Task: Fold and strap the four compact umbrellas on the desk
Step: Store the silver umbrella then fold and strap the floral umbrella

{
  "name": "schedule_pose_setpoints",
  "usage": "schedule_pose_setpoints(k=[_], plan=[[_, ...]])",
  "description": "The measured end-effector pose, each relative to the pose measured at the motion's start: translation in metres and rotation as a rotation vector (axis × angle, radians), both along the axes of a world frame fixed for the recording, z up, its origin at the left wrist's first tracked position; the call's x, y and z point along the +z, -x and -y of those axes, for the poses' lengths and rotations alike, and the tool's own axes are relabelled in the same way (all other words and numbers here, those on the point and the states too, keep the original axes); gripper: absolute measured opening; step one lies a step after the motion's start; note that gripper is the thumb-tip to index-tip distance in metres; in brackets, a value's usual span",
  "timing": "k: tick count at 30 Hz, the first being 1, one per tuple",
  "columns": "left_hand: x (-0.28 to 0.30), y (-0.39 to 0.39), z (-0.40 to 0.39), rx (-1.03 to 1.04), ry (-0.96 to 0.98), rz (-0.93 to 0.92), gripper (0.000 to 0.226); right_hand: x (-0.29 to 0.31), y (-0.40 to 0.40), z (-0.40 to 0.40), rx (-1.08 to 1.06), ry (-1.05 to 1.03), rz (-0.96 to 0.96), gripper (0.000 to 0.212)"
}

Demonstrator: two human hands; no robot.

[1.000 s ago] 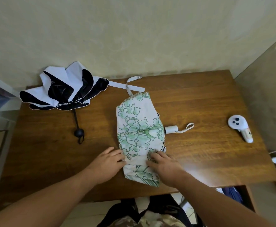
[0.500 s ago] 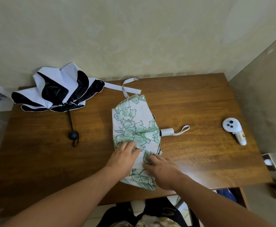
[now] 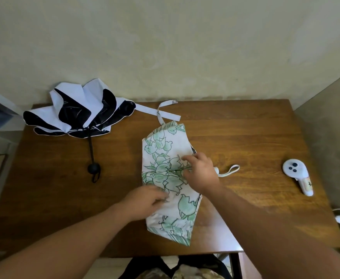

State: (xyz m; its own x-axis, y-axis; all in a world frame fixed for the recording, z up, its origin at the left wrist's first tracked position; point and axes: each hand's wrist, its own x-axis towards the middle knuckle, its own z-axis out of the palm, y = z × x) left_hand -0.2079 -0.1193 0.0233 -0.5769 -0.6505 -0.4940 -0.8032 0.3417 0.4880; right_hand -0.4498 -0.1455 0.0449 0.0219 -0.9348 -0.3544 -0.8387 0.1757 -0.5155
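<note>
Left hand: lower centre; fingers laid loosely on the floral umbrella, likely pinning cloth flat for folding; grip released.
Right hand: mid-frame; fingertips pinch a canopy pleat, apparently gathering it.
Floral umbrella: flattened mid-tabletop, unstrapped.
Wrist loop: trails right.
Controller: right edge, well apart.
Black-and-white umbrella: upper left, canopy splayed, strap loose.

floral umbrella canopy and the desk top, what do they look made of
Floral umbrella canopy: thin woven fabric, probably polyester, matte; it creases and folds softly under both hands. Desk top: wood or wood-look laminate, brown with visible grain and a slight sheen; which one, the view leaves open.
</note>
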Motion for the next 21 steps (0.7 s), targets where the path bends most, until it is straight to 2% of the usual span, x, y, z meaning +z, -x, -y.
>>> schedule_pose_setpoints(k=[2,4,5,7,9,10,13,16,19,21], plan=[[0.011,-0.001,0.028,0.277,0.184,-0.042,0.018,-0.009,0.009,0.009,0.063,-0.070,-0.079,0.047],[0.021,-0.002,0.057,0.608,0.290,-0.042,0.015,-0.018,0.016,0.009,0.097,-0.079,-0.116,0.044],[0.025,-0.003,0.071,0.763,0.255,-0.053,0.022,-0.022,0.019,0.008,0.090,-0.070,-0.119,0.044],[0.032,-0.001,0.093,0.982,-0.014,-0.157,0.050,-0.025,0.020,0.006,0.075,-0.057,-0.120,0.045],[0.036,0.002,0.104,1.022,-0.288,-0.298,0.073,-0.026,0.021,0.006,0.073,-0.053,-0.110,0.045],[0.038,0.004,0.107,1.002,-0.345,-0.343,0.077,-0.026,0.022,0.005,0.069,-0.053,-0.099,0.045],[0.035,0.010,0.111,1.012,-0.242,-0.410,0.069,-0.021,0.027,0.007,0.031,-0.067,-0.025,0.047],[0.039,0.014,0.110,1.053,-0.120,-0.460,0.055,-0.011,0.033,0.011,-0.109,-0.067,0.128,0.041],[0.046,0.012,0.105,1.073,-0.163,-0.577,0.049,0.001,0.036,0.020,-0.262,-0.022,0.258,0.035],[0.054,0.011,0.097,1.061,-0.173,-0.605,0.041,0.012,0.036,0.027,-0.264,0.000,0.274,0.036]])
